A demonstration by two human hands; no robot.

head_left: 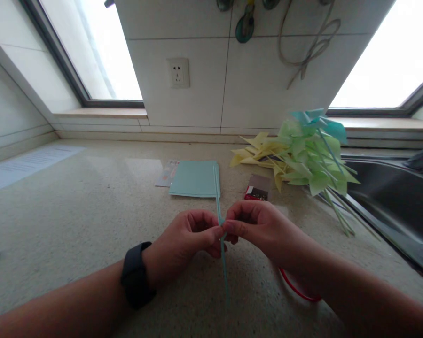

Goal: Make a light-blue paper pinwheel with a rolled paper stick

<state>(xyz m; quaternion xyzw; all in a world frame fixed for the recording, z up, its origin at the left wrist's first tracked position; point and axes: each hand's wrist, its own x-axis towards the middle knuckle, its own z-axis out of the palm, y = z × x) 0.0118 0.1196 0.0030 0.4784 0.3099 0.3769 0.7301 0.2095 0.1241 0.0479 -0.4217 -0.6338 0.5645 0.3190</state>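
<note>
Speckled, faintly glossy countertop point(91, 211); left hand point(192, 232) and right hand point(255, 223) both pinch a slender pale-blue strip point(223, 263) near flat, straight-edged blue sheets point(193, 178).

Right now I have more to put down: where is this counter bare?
The widest bare counter patch lies at left, between the printed paper, the pale-blue sheets and the left forearm. A narrow strip runs between those sheets and the back wall. Crowded: the right, with pinwheels beside the sink and a packet just beyond the right hand.
</note>
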